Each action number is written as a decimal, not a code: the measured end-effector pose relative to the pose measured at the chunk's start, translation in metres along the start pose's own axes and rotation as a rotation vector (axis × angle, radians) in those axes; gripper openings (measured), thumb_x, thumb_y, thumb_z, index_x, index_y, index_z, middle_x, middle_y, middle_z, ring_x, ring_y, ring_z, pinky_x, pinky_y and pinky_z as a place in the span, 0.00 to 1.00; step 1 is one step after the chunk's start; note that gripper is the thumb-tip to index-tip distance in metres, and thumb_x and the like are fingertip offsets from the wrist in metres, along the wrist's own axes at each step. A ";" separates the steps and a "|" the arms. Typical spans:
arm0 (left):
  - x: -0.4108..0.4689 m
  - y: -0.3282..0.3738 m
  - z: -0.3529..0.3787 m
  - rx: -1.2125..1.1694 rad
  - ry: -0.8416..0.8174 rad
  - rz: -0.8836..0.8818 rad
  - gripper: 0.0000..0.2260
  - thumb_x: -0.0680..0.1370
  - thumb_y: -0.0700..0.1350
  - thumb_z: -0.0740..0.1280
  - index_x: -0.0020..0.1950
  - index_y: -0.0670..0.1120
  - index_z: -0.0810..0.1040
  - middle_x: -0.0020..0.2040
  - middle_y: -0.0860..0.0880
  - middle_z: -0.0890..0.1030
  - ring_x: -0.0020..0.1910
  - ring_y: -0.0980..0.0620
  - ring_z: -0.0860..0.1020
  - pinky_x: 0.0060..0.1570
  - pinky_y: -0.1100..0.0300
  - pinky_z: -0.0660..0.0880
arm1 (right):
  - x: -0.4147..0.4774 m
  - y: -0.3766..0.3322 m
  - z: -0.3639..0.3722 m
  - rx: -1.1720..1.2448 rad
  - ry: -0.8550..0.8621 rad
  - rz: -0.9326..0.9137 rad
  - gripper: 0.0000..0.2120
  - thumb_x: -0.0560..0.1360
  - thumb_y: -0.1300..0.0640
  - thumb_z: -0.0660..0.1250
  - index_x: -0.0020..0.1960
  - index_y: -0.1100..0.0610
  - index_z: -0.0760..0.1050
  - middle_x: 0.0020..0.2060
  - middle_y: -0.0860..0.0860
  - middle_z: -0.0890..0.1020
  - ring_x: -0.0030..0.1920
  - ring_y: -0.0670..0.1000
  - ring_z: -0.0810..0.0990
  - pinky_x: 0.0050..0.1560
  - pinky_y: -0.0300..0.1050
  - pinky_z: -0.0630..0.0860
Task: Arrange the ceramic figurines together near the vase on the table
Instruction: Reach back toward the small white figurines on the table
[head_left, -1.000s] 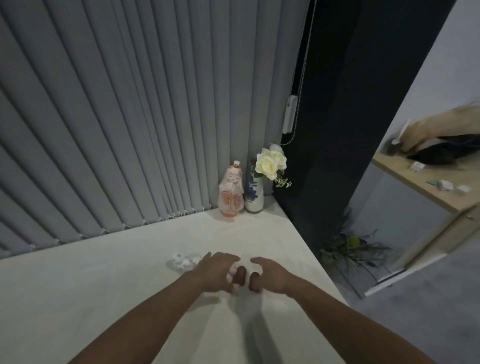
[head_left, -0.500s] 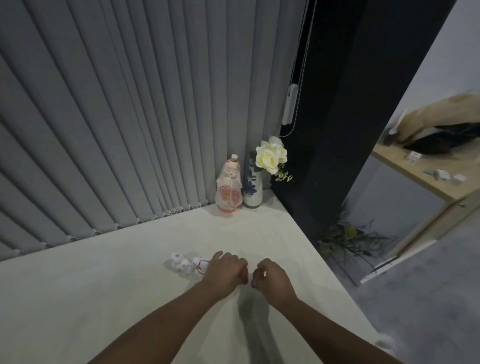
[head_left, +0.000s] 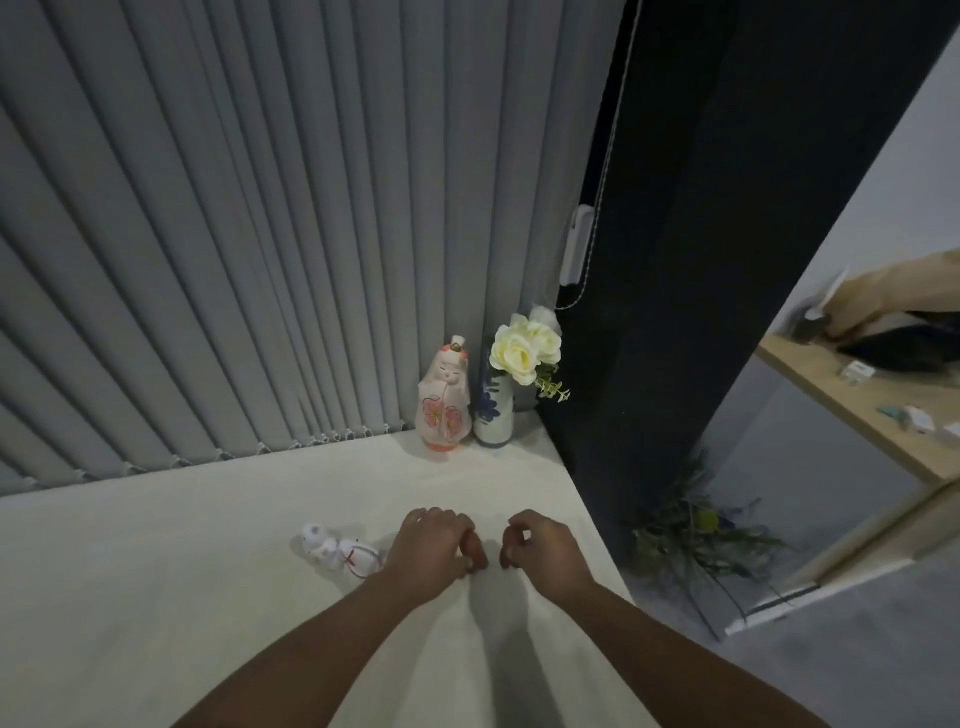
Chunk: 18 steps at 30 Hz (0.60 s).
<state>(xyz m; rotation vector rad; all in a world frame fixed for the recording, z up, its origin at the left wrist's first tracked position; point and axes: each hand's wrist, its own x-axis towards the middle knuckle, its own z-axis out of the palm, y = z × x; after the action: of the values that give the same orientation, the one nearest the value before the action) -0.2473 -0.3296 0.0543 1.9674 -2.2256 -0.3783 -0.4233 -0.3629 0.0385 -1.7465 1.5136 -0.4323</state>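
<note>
Two figurines (head_left: 442, 397) (head_left: 340, 555), one vase (head_left: 493, 413), left hand (head_left: 434, 553) and right hand (head_left: 543, 551) curled, empty

Two bare hands, left hand (head_left: 434, 548) and right hand (head_left: 540, 545), hover curled and close together over a pale table (head_left: 156, 597). A small white figurine (head_left: 340, 553) lies at the left hand's nine o'clock. At twelve o'clock, well apart, a pink robed figurine (head_left: 443, 402) stands just beside a blue-and-white vase (head_left: 493, 415) of cream roses (head_left: 524, 348).

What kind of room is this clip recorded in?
Probably a home or small office corner: grey vertical window blinds behind a pale table, a blue-and-white ceramic vase of cream roses, and a light wooden desk beyond.
</note>
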 end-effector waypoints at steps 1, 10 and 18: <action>0.004 0.005 0.000 -0.010 0.015 -0.015 0.14 0.71 0.48 0.69 0.56 0.50 0.79 0.54 0.53 0.83 0.56 0.50 0.77 0.59 0.58 0.66 | 0.006 0.002 -0.007 -0.006 -0.006 -0.013 0.11 0.71 0.64 0.62 0.48 0.49 0.73 0.34 0.49 0.86 0.38 0.50 0.83 0.49 0.49 0.80; 0.042 0.040 0.017 -0.049 0.076 -0.154 0.15 0.72 0.48 0.68 0.59 0.50 0.77 0.56 0.50 0.81 0.58 0.48 0.76 0.59 0.56 0.67 | 0.057 0.027 -0.061 -0.034 -0.055 -0.065 0.11 0.74 0.65 0.63 0.55 0.56 0.75 0.36 0.50 0.85 0.39 0.50 0.83 0.45 0.41 0.77; 0.089 0.052 0.027 -0.057 0.090 -0.247 0.15 0.73 0.50 0.67 0.59 0.49 0.76 0.57 0.49 0.80 0.59 0.47 0.75 0.58 0.56 0.67 | 0.104 0.038 -0.079 -0.025 -0.100 -0.105 0.12 0.74 0.66 0.65 0.57 0.58 0.76 0.39 0.49 0.82 0.37 0.45 0.81 0.35 0.30 0.74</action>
<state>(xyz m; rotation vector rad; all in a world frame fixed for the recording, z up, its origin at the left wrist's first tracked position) -0.3155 -0.4093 0.0379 2.1883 -1.9028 -0.3693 -0.4796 -0.4866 0.0386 -1.8454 1.3667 -0.3749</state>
